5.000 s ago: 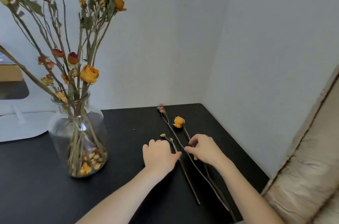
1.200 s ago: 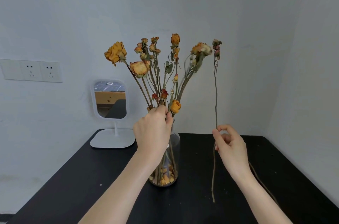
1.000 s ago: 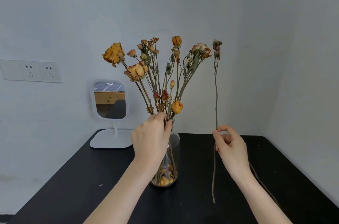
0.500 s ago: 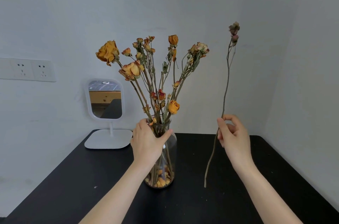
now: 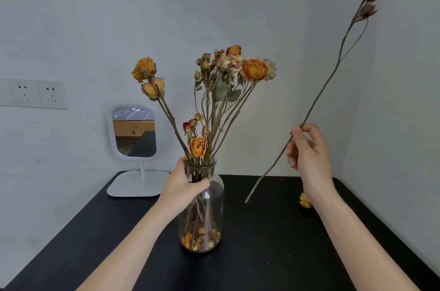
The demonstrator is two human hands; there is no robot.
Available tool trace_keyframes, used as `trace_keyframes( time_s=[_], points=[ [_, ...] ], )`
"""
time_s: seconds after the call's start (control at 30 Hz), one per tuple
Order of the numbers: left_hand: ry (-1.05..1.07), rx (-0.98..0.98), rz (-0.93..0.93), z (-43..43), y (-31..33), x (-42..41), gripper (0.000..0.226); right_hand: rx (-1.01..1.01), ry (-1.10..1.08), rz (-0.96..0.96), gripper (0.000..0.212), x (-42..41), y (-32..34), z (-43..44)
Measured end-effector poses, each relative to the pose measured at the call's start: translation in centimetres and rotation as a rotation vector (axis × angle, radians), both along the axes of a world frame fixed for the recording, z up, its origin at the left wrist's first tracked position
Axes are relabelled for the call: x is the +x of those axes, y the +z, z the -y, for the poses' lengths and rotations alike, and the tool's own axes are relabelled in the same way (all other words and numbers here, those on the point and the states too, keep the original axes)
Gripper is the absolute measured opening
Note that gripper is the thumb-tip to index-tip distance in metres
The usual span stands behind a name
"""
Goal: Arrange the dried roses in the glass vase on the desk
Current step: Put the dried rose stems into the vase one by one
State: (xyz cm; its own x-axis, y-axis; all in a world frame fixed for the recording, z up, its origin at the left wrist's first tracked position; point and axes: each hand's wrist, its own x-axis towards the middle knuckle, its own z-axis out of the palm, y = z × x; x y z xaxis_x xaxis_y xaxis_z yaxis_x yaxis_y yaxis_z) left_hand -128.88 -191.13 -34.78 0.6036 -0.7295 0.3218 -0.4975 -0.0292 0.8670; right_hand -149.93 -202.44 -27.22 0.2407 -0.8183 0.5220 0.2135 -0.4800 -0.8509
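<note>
Right hand (image 5: 309, 155) pinches 1 dried rose stem (image 5: 316, 97) — tilted, buds up-right, cut end down-left; left hand (image 5: 183, 183) grips the glass vase (image 5: 209, 209) neck.

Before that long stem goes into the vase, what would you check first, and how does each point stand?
1. Vase steadied: ok, the left hand grips its neck.
2. Grip on the long stem: ok, the right hand pinches it partway up.
3. Stem's lower end over the vase mouth: not ok, it hangs to the right of the vase, lower than the mouth, above the desk.
4. Stem upright: not ok, it leans to the right.
5. Room in the mouth: cannot tell, many stems crowd it.
6. Loose yellow rose out of the way: ok, it lies beside the right wrist.
</note>
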Motion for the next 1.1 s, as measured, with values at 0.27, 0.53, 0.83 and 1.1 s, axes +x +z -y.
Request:
trace_keyframes(
  time_s=[0.27, 0.53, 0.83, 1.1],
  points=[
    [0.224, -0.09, 0.13, 0.6, 0.0, -1.1, 0.078, -0.079, 0.028, 0.087, 0.018, 0.8, 2.9, -0.9],
    [0.152, -0.076, 0.079, 0.0, -0.1, -0.9, 0.069, -0.156, 0.089, 0.118, 0.02, 1.7, 4.4, -2.4],
    [0.099, -0.104, 0.096, -0.5, 0.2, -1.4, 0.069, -0.221, 0.193, 0.166, 0.022, 2.6, 5.4, -3.9],
    [0.111, -0.098, 0.097, -0.7, 0.3, -1.4, 0.082, -0.257, 0.233, 0.126, 0.021, 3.6, 5.7, -4.7]
  ],
)
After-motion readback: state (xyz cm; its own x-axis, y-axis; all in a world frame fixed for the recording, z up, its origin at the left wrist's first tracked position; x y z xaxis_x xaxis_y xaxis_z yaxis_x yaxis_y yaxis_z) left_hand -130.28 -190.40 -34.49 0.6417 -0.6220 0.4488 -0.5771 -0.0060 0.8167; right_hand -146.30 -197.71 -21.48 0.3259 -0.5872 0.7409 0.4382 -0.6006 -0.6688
